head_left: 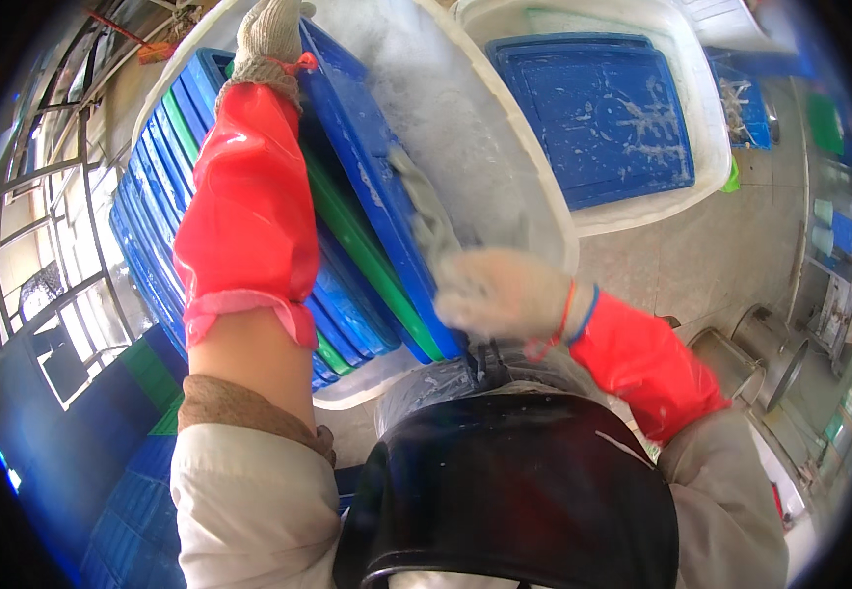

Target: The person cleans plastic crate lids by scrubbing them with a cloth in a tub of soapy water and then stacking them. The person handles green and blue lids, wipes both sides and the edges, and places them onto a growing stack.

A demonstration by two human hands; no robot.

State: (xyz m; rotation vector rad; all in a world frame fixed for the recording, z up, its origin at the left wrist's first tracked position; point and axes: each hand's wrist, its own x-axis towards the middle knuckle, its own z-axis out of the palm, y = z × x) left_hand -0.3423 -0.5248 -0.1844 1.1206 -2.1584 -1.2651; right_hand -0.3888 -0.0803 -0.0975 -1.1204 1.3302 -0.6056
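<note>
My left hand (270, 38), in a knitted glove with a red waterproof sleeve, grips the far end of a blue plastic lid (367, 158); its fingers are mostly hidden. The lid leans on edge in a white plastic tub (564, 243) of foamy water. At the lid's near end, my right hand (511, 294) is blurred, also in a knitted glove. A greyish-green cloth (426, 202) trails from its fist along the lid's face. Left of the lid, several blue lids (153, 158) and a green lid (356, 239) stand on edge in a row.
Another white tub (709, 166) at the upper right holds a flat, sud-streaked blue lid (595, 118). Metal pots (768, 357) lie on the tiled floor to the right. A metal-framed window (50, 221) is at the left. A black apron (522, 486) covers my front.
</note>
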